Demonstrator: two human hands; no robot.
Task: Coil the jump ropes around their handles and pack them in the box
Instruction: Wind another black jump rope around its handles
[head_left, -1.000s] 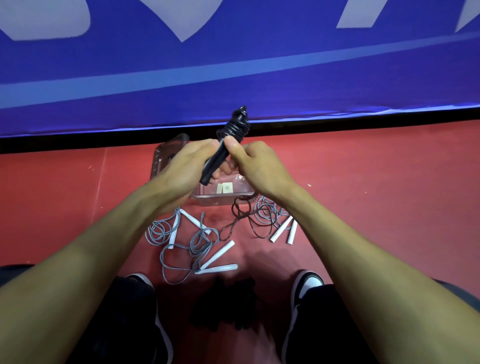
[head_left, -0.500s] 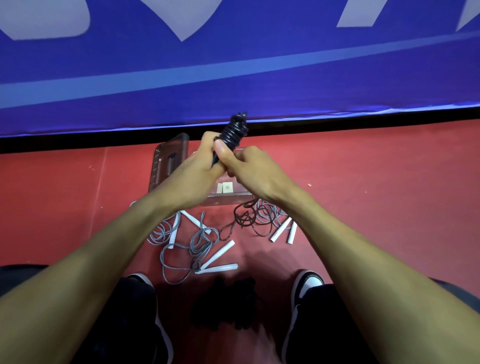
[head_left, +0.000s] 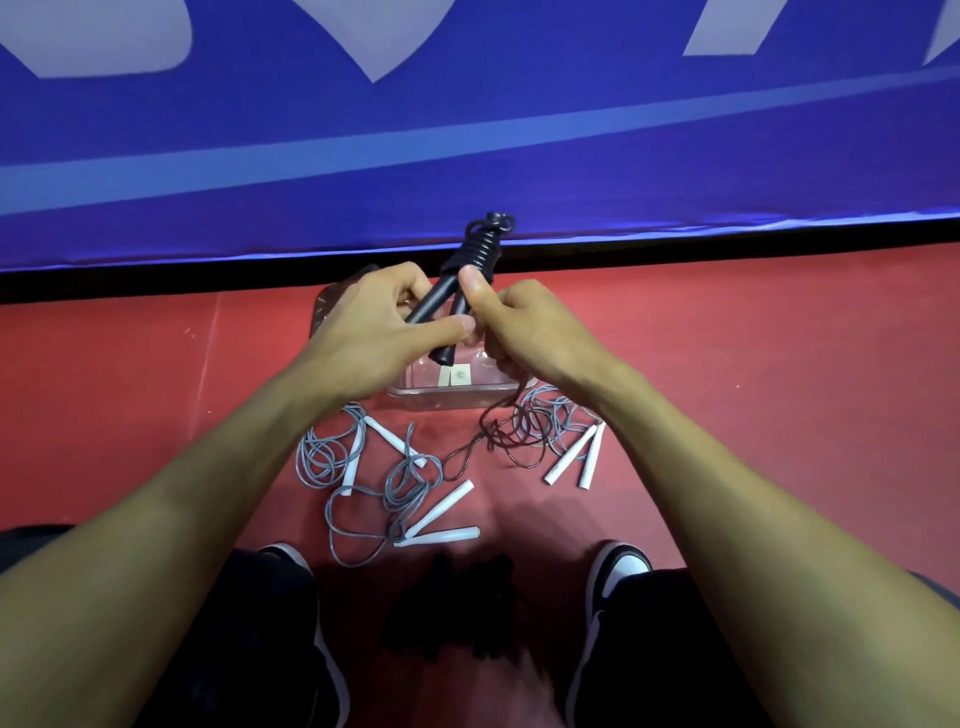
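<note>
Coiling is only beginning: I am seeing my left hand (head_left: 374, 332) and right hand (head_left: 524, 332), fingers curled, gripping the half-wound black rope (head_left: 470, 270). Three grey ropes (head_left: 410, 478) are lying loose at lower centre; the box (head_left: 441, 387) is looking unfilled.

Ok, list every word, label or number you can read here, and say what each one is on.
None can be read.
Blue banner: only cropped pale shapes, perhaps parts of large letters, no whole word.
Clear box: two small pale labels, one bearing a mark too small to read.
</note>
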